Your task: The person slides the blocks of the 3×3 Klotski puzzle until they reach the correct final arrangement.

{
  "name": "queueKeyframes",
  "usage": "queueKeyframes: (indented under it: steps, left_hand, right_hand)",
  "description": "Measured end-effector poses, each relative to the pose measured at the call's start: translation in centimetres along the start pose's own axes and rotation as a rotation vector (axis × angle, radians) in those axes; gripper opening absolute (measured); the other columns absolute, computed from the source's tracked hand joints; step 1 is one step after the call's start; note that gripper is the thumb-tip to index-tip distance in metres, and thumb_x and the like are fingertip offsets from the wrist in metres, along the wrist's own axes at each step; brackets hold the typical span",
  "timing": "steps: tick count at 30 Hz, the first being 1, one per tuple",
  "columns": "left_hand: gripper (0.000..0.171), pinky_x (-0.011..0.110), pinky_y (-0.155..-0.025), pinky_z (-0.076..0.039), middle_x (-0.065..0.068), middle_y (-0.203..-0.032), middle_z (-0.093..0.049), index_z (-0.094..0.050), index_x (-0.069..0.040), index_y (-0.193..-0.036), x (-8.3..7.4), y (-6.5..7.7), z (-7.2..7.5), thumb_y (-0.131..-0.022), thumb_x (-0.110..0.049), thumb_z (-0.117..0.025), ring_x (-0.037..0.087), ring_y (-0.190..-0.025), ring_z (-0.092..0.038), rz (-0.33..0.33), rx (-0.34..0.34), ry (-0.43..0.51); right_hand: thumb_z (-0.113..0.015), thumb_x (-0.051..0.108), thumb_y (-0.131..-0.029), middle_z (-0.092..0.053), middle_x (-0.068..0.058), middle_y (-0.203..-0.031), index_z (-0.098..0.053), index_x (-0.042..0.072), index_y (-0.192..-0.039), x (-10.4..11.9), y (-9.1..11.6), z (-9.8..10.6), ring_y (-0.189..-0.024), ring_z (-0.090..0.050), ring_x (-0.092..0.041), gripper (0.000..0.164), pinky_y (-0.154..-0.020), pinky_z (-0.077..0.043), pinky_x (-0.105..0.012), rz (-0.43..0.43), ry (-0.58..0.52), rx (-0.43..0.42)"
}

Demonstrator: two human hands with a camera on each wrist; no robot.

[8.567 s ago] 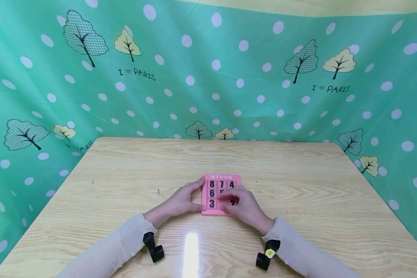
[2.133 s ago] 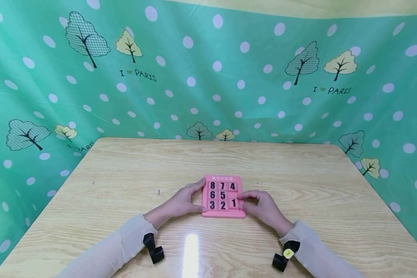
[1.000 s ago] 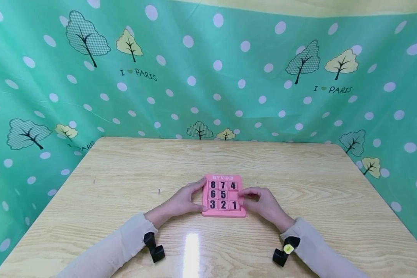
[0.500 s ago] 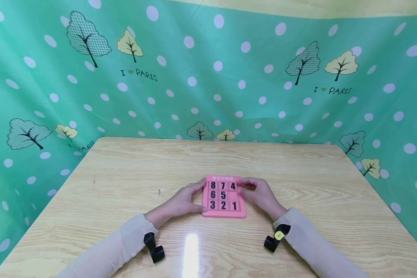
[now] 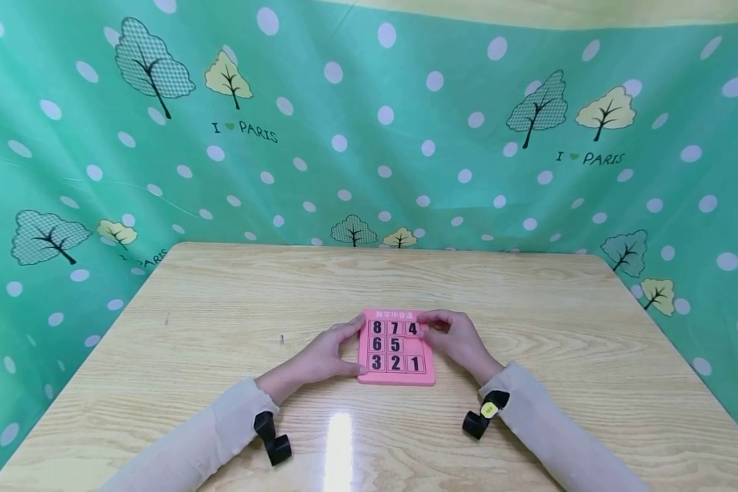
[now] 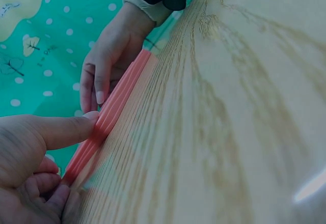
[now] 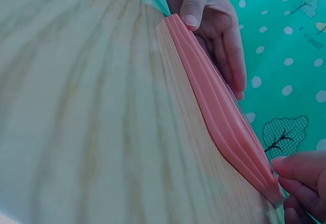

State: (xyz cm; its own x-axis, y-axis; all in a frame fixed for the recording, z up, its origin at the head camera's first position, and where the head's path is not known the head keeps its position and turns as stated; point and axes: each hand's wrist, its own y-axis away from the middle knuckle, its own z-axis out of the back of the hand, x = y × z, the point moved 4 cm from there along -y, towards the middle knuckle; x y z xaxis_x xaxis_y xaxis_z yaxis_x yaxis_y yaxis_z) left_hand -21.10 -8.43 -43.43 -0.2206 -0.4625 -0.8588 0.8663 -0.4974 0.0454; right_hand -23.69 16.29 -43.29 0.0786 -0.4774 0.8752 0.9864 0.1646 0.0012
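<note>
A pink sliding number puzzle (image 5: 400,378) lies flat on the table. Its tiles read 8, 7, 4 in the far row, 6 and 5 with a vacant slot at the right in the middle, and 3, 2, 1 in the near row. My left hand (image 5: 321,355) grips the puzzle's left side, thumb at the near corner and fingers at the far one. At the far right corner, my right hand (image 5: 462,342) pinches the 4 tile (image 5: 412,329) with index finger and thumb. The right wrist view shows the pink frame edge-on, with its tiles hidden.
The wooden table (image 5: 234,294) extends around the puzzle on all sides. Behind it hangs a green dotted curtain (image 5: 369,164) printed with trees. A black wrist camera (image 5: 272,439) sits on the left sleeve, another black camera (image 5: 483,414) on the right.
The 1 tile has slid down into the near right corner. My right hand has left it and moved up to the 4 tile. My left hand stays on the puzzle.
</note>
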Motion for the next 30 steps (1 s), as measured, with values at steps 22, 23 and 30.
queueKeyframes:
  steps: [22, 23, 30]
  left_hand:
    - [0.094, 0.047, -0.116, -0.014, 0.005, -0.155, -0.023, -0.027, -0.006, -0.148, 0.0, 0.0, -0.1, -0.072, -0.018, -0.081, 0.029, -0.142, -0.020, -0.009, -0.003, 0.007]
    - [0.094, 0.047, -0.116, -0.014, 0.005, -0.155, -0.023, -0.027, -0.007, -0.148, 0.0, 0.0, -0.1, -0.072, -0.018, -0.081, 0.029, -0.142, -0.020, -0.008, -0.002, 0.008]
    - [0.093, 0.048, -0.115, -0.015, 0.007, -0.154, -0.024, -0.028, -0.005, -0.147, -0.1, 0.1, 0.0, -0.072, -0.018, -0.081, 0.030, -0.141, -0.021, -0.018, -0.007, 0.003]
  right_hand:
    - [-0.070, 0.006, -0.081, -0.068, -0.006, -0.110, -0.070, 0.009, -0.107, -0.1, 0.3, 0.1, -0.101, -0.058, -0.020, 0.026, -0.088, -0.048, -0.032, 0.024, 0.032, 0.020]
    - [-0.070, 0.005, -0.080, -0.068, -0.006, -0.109, -0.070, 0.008, -0.106, -0.1, 0.4, 0.1, -0.101, -0.058, -0.021, 0.026, -0.088, -0.048, -0.033, 0.025, 0.025, 0.021]
    - [-0.069, 0.005, -0.080, -0.068, -0.010, -0.109, -0.070, 0.004, -0.105, 0.0, 1.0, 0.1, -0.100, -0.059, -0.022, 0.025, -0.086, -0.048, -0.030, 0.063, -0.004, 0.034]
